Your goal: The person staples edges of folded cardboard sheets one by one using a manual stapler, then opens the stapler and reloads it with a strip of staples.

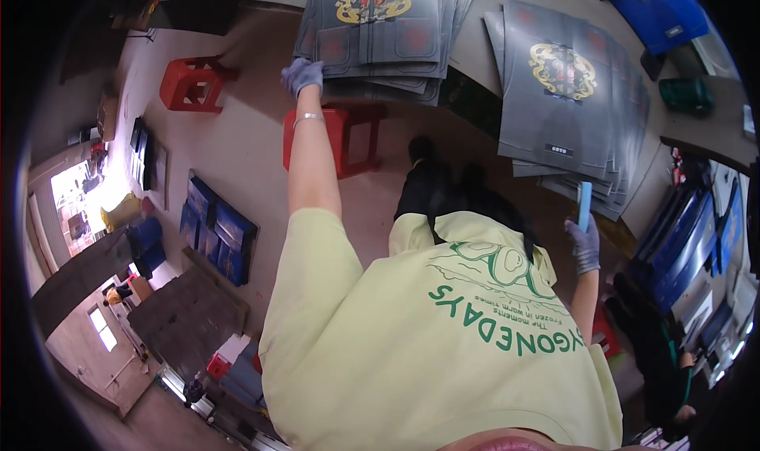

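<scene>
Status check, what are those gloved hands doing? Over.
Left hand at corner of left grey stack. Right hand gripping light-blue bar, near right grey stack. Nothing visibly blocking either.

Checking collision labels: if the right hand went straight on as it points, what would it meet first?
Probably the right stack of grey sheets at its near edge, the right hand's light-blue bar leading; depth is unclear.

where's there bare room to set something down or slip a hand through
A tabletop strip is bare between the left grey sheet stack and the right grey sheet stack. Floor is open between the left red stool and right red stool. Crowded: where both stacks lie, and far right around the blue panels.
</scene>
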`<state>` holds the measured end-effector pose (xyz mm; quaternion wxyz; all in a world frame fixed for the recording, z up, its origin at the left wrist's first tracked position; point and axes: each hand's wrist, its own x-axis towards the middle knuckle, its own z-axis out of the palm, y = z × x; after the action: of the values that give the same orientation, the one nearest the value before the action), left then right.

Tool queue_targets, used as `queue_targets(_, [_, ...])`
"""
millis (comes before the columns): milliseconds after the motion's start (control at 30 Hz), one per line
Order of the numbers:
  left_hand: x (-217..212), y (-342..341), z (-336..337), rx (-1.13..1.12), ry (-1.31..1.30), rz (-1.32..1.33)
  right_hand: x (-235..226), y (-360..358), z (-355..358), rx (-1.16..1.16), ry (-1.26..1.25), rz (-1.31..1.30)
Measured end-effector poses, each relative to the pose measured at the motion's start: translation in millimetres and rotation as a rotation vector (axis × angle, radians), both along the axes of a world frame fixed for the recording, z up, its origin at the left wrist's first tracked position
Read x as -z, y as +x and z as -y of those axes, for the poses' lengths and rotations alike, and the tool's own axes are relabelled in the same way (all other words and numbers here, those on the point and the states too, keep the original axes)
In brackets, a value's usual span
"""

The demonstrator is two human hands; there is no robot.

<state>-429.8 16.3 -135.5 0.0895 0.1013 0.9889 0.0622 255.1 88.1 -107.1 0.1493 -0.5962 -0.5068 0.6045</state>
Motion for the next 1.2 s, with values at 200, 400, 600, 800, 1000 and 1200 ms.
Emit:
queue_targets(200, [4.0, 6.6, 25.7, -0.045, 0.507, 0.345, -43.4, -85.9, -5.3, -0.233, -0.005, -0.083])
queue_targets(400, [-14.6, 23.4, -9.5, 0.025, 0.032, -0.027, -72.1, -136.7, 1.9, -0.519, -0.027, 0.061])
queue_targets(600, [-1.9, 37.6, 14.1, 0.177, 0.332, 0.101, -67.6, -118.4, 11.2, -0.543, -0.011, 0.050])
queue_targets(800, [-31.4, 179.2, 50.6, -0.046, 1.027, 1.081, -49.1, -135.0, 10.6, -0.454, -0.246, -0.246])
queue_targets(1000, [-30.5, 274.1, 59.3, -0.078, 1.081, 1.049, -5.4, -187.1, 25.5, -0.650, -0.323, -0.329])
queue_targets(1200, [-30.3, 306.0, 67.1, -0.160, 1.101, 0.987, -10.1, -210.4, 33.9, -0.683, -0.289, -0.430])
